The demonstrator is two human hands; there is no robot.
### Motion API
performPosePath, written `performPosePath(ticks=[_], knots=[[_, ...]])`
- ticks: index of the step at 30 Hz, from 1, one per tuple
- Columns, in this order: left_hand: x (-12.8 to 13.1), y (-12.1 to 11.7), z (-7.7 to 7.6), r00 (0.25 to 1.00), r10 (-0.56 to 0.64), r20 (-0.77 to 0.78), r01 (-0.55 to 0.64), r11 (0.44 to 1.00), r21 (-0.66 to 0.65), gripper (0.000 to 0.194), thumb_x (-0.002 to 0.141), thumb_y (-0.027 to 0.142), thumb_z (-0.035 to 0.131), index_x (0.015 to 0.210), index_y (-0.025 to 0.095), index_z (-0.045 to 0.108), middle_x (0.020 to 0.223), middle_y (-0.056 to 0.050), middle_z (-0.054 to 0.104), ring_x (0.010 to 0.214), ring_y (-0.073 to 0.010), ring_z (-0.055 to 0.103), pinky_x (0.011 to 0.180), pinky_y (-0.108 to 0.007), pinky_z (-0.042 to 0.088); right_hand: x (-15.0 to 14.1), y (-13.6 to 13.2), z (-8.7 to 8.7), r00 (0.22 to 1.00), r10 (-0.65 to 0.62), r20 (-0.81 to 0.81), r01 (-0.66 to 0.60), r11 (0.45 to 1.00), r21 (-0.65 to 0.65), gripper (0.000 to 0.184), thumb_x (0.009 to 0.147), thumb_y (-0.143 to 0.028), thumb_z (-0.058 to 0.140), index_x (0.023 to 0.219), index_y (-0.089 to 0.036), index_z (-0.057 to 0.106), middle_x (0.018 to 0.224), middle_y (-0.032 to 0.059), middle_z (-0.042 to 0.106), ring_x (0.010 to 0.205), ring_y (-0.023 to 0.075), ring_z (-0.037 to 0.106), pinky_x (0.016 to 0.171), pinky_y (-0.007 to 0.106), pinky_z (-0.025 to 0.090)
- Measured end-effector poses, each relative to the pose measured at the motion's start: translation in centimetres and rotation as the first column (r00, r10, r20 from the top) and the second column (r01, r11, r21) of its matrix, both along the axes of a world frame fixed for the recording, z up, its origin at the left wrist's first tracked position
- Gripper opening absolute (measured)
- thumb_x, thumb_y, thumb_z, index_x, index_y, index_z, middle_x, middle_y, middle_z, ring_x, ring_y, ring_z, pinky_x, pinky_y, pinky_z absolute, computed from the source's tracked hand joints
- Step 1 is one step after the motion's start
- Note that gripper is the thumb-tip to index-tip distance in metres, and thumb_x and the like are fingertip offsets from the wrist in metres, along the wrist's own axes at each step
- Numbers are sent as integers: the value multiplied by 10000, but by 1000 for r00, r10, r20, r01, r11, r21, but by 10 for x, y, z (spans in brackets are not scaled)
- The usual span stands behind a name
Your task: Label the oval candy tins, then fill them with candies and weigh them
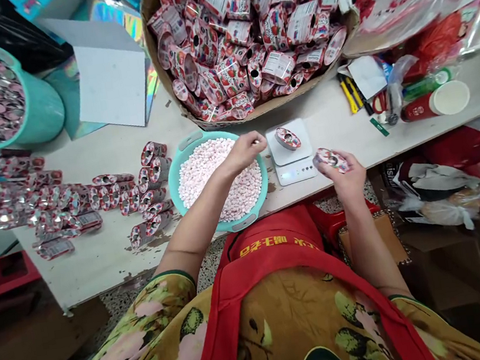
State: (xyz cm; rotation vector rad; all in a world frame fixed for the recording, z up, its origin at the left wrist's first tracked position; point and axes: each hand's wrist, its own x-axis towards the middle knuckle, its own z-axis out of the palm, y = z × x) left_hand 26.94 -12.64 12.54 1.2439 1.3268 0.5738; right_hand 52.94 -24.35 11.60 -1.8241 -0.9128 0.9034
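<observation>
My left hand (245, 150) is closed, its fingers curled together over the right rim of a turquoise basin (184, 145); whatever they may hold is hidden. Small pale pink candies (203, 170) fill that basin. A white digital scale (296, 173) stands to the right of it, with one small strawberry-printed candy container (288, 138) on its plate. Just right of the scale, my right hand (349, 173) grips another printed candy container (331, 160) between thumb and fingers, its top face turned up.
A cardboard box (214, 122) heaped with printed containers stands behind the basin. More filled-looking containers (85, 196) are lined up on the left of the table. A turquoise bucket (44, 106) holds pink-and-silver lids. Cutters (349, 93) and a red paper cup (417, 108) lie at right.
</observation>
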Motion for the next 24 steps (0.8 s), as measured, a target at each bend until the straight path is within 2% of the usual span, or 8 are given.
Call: performPosePath(ticks=[2,4,8,10,13,19,21,24], knots=[[23,16,-8,947,-212,-242,243,964,104,108,759,79,633,764,173,686,794,-26,667,744,-165,587,737,-271,442,23,-2,-10,995,-97,30,97,995,-3,545,604,-397,863,1082,-174,724,1034,81,760,938,250,724,924,450,582],[43,29,-17,838,-331,-435,424,896,135,190,771,57,595,865,183,702,908,-56,691,868,-218,613,817,-311,437,35,-4,-18,991,-133,24,134,991,-15,562,598,-408,869,1089,-174,726,1022,82,761,916,252,726,921,466,584],[71,41,-33,686,-435,-583,604,788,123,265,829,90,554,1038,189,685,1023,-98,675,937,-256,613,816,-336,426,35,-4,-27,986,-161,-52,160,986,-39,569,587,-405,875,1084,-169,727,1030,86,763,930,249,725,919,456,592],[78,42,-37,662,-454,-596,631,766,118,281,824,88,548,1050,187,683,1031,-101,656,914,-247,608,799,-333,424,32,-1,-30,980,-174,-97,170,984,-50,580,579,-397,875,1087,-159,726,1034,91,763,946,249,724,913,443,597],[79,44,-40,713,-435,-550,606,777,170,310,793,68,549,1045,181,688,1036,-90,642,900,-223,596,796,-321,429,30,4,-35,980,-170,-106,165,985,-54,577,579,-392,870,1084,-153,725,1037,93,761,961,246,721,912,425,599],[69,48,-44,876,-336,-346,422,881,214,207,839,113,555,995,162,683,956,-43,695,865,-174,612,825,-289,466,35,15,-53,976,-169,-141,158,984,-86,621,572,-407,887,1116,-158,722,1048,74,755,952,234,710,907,428,594],[69,45,-46,847,-354,-397,455,869,195,192,913,172,530,1014,181,694,1007,-48,720,930,-184,640,851,-289,472,36,20,-58,978,-149,-148,137,987,-86,628,576,-412,890,1126,-159,724,1046,72,754,944,229,705,900,425,592],[76,34,-46,641,-468,-609,644,759,94,177,951,273,578,1002,191,726,1091,-96,739,1008,-245,669,812,-316,478,32,32,-66,986,-92,-135,85,995,-61,616,585,-410,882,1123,-156,725,1023,67,750,934,225,698,892,419,589]])
